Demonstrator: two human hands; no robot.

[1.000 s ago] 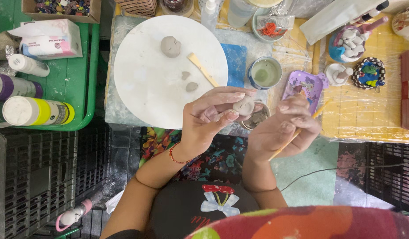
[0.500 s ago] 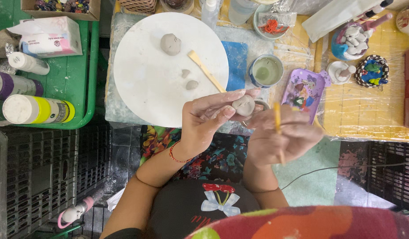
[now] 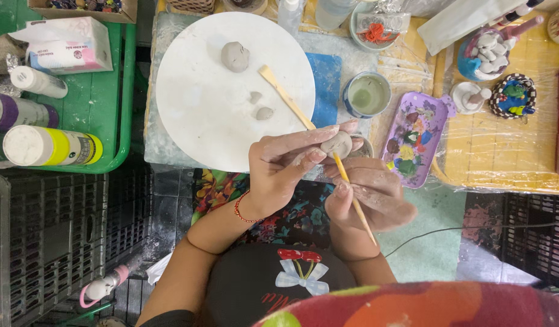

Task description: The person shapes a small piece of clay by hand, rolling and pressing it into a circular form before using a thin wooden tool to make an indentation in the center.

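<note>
Here, a small grey clay lump (image 3: 336,144) sits pinched between the thumb and fingertips of the left hand (image 3: 285,166), held just off the lower right edge of the round white board (image 3: 201,121). The right hand (image 3: 367,197) is curled around a thin wooden stick (image 3: 355,197), gripping it between thumb and fingers, and the stick's upper end touches the lump's underside. Both hands are dusted with pale clay.

On the board lie a larger grey clay ball (image 3: 235,56) near its top, two small clay bits (image 3: 259,105) near its middle, and a flat wooden tool (image 3: 285,97) slanting across its right part. Just right of the board stands a cup of cloudy water (image 3: 367,94), and further right a purple paint palette (image 3: 416,136). Left of the board, a green tray (image 3: 104,103) holds paint bottles (image 3: 46,145) and a tissue box (image 3: 64,45).
</note>
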